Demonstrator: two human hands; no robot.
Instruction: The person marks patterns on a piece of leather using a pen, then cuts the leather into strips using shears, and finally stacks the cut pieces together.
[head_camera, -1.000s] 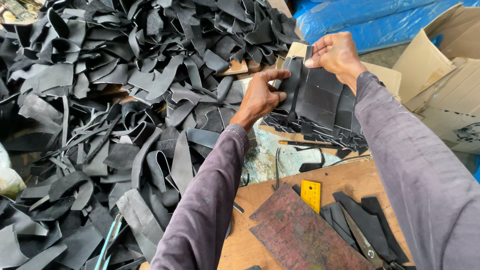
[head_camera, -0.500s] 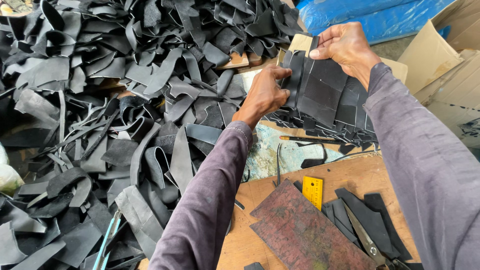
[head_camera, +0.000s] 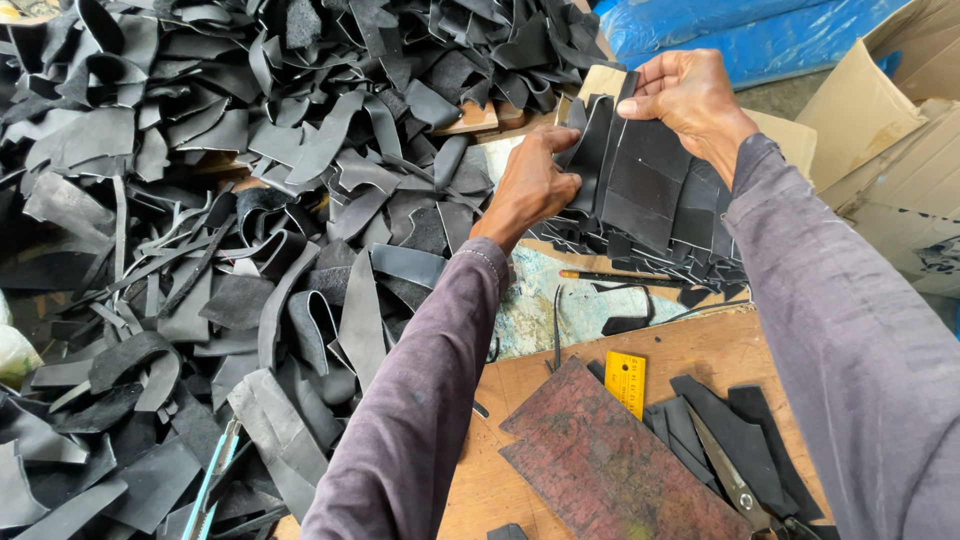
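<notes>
Hands are both up in the upper middle of the frame, working one stack of cut black leather pieces (head_camera: 640, 185). My right hand (head_camera: 690, 100) has it pinched at the top edge, fingers curled over and closed on the stack, while my left hand (head_camera: 530, 185) grips the left side, thumb and fingers clamped on the outermost pieces. The stack stands on edge, fanned a bit, right above more cut pieces lying flat on the wooden board (head_camera: 690, 345). Whole left half of the frame is a huge heap of black leather scraps (head_camera: 250, 200). Lower middle there's a dark reddish cutting slab (head_camera: 610, 465), a small yellow ruler (head_camera: 626, 382) touching its upper corner, and scissors (head_camera: 735, 480) on some dark pieces at lower right. Cardboard boxes (head_camera: 900, 130) at upper right, blue tarp (head_camera: 720, 30) along the top.
</notes>
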